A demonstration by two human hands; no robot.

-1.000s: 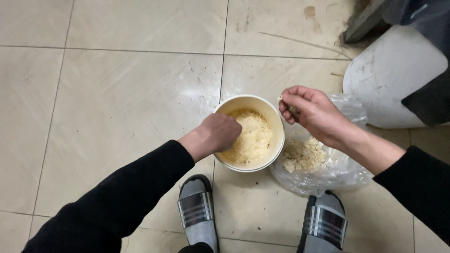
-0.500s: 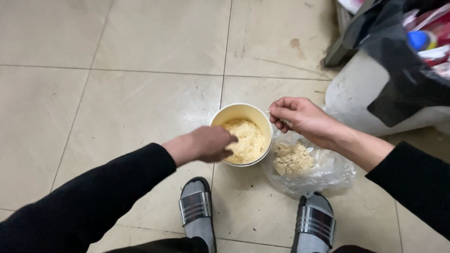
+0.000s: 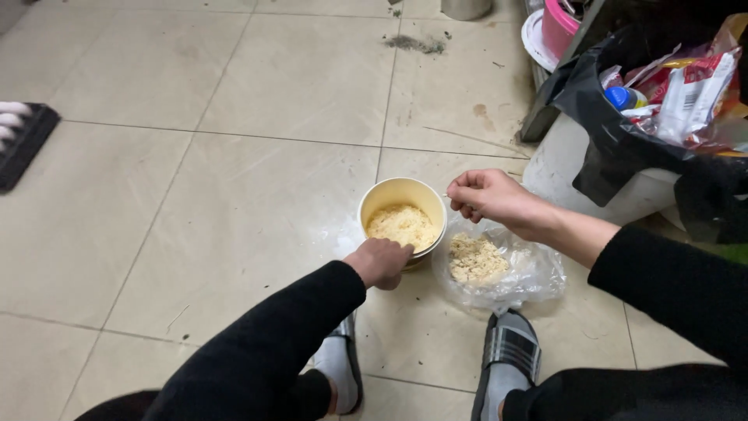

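Yellow tub (image 3: 401, 195), left hand (image 3: 382, 262)-hidden rim

A clear plastic bag (image 3: 499, 269) lay crumpled on the floor just right of the round cream paper tub (image 3: 403, 218), holding pale crumbly noodles. At the upper right, a black bin bag (image 3: 615, 132) held red-and-white wrappers (image 3: 686, 90) with a barcode label, beside a bottle with a blue cap (image 3: 623, 97).
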